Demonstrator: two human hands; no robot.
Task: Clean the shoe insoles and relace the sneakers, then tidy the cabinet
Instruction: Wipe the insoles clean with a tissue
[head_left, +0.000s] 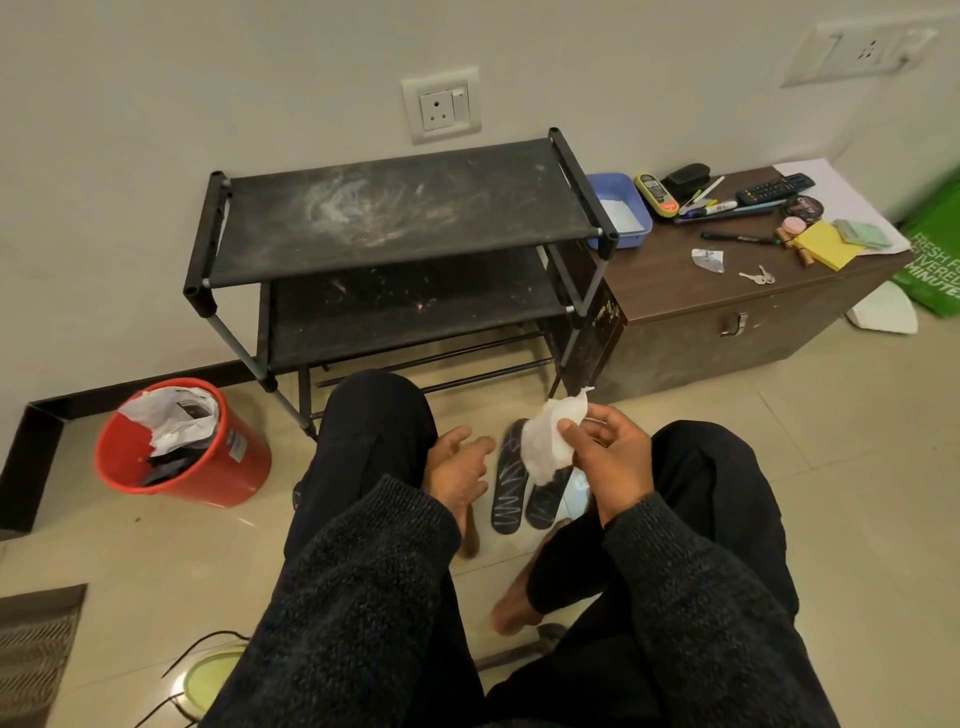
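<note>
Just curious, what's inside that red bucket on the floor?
The red bucket holds a crumpled white plastic bag on top, with dark scraps below it. Whatever lies deeper is covered, so I cannot tell.

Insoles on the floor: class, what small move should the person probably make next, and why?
Probably lower the white wipe, pinched in the right hand, onto the two black insoles lying side by side below it; the left hand is open beside them to steady one.
</note>
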